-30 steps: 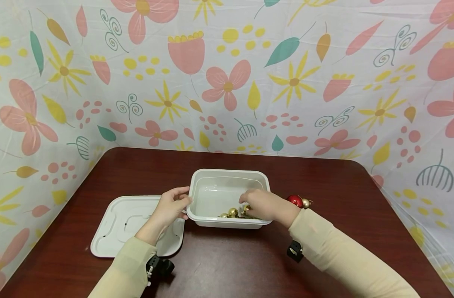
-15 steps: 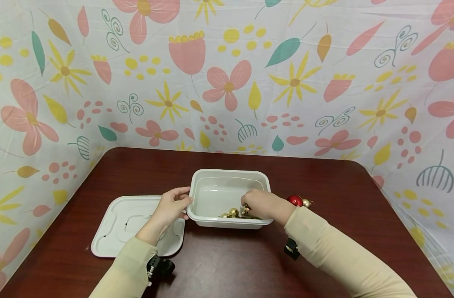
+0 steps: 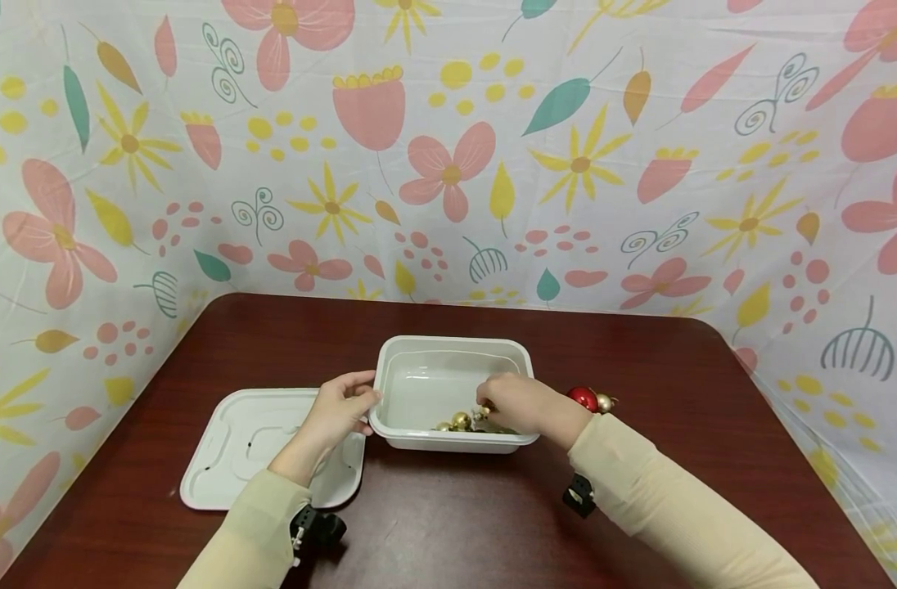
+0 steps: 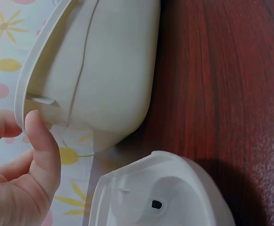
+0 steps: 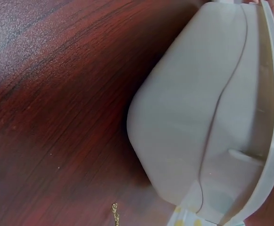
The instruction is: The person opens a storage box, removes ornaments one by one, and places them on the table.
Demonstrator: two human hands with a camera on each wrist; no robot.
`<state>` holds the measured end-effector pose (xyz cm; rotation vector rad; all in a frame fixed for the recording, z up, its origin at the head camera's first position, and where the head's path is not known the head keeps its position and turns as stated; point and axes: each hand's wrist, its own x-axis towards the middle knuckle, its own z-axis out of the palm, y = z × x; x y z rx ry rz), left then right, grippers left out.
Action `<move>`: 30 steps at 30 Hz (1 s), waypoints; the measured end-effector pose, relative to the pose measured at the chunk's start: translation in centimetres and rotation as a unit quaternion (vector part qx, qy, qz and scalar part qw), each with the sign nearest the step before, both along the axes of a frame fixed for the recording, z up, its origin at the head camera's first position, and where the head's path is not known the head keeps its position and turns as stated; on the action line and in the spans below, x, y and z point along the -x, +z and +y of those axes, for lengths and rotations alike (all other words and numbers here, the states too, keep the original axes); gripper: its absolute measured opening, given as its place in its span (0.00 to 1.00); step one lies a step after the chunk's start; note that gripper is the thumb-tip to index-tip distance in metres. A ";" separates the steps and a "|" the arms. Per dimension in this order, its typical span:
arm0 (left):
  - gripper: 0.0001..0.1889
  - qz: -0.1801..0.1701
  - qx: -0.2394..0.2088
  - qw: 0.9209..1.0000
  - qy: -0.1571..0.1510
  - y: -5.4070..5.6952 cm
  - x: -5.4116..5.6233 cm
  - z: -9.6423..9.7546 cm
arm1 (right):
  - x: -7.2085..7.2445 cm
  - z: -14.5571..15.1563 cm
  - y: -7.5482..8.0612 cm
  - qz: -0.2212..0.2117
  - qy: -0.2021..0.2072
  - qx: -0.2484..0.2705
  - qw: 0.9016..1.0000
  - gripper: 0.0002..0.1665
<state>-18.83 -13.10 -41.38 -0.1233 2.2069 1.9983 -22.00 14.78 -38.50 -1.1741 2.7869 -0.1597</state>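
My left hand (image 3: 340, 406) holds the left rim of a white plastic box (image 3: 426, 442). In the left wrist view the thumb (image 4: 43, 141) lies under the rim on the outer side, with a finger on the other side. My right hand (image 3: 525, 403) reaches over the near right side into the box. Its curled fingers pinch a small gold bauble (image 3: 488, 406), mostly covered by the hand. Other gold baubles (image 3: 460, 420) lie along the near inside wall, partly hidden by the rim. The right wrist view shows mainly the box's outer side.
A white lid (image 3: 227, 446) lies on the dark wood table (image 3: 448, 515) left of the box, beneath the left forearm. A red bauble (image 3: 583, 398) and a pale gold bauble (image 3: 605, 402) sit right of the box. Behind the table hangs a flowered cloth (image 3: 448, 245).
My right fingers have curled in around a gold bauble in the box, and the right forearm has shifted slightly. The left hand, box and lid stay put.
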 end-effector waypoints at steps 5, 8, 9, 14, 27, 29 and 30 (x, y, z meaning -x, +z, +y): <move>0.25 0.000 0.001 1.000 -0.001 0.0 0.0 0.0 | -0.5 0.5 0.2 0.007 -0.011 0.025 1.000 0.03; 0.25 0.001 0.003 1.000 -0.001 0.1 -0.1 0.0 | -0.7 0.7 0.4 0.006 -0.023 0.046 0.999 0.05; 0.25 0.001 0.003 1.000 -0.001 0.1 -0.1 0.0 | -0.8 0.8 0.4 0.006 -0.026 0.054 0.998 0.06; 0.25 -0.001 0.000 1.000 -0.002 0.2 -0.1 0.0 | -1.2 1.2 0.6 0.001 -0.048 0.083 0.995 0.11; 0.25 -0.007 0.004 1.000 0.000 0.3 -0.2 0.0 | -2.3 2.4 1.1 0.007 -0.061 0.190 0.980 0.14; 0.26 -0.006 0.003 1.000 -0.002 0.4 -0.2 0.0 | -2.4 2.7 1.1 0.008 -0.064 0.211 0.975 0.15; 0.26 -0.005 0.004 1.000 -0.003 0.4 -0.2 0.0 | -2.5 2.8 1.0 0.010 -0.068 0.218 0.973 0.15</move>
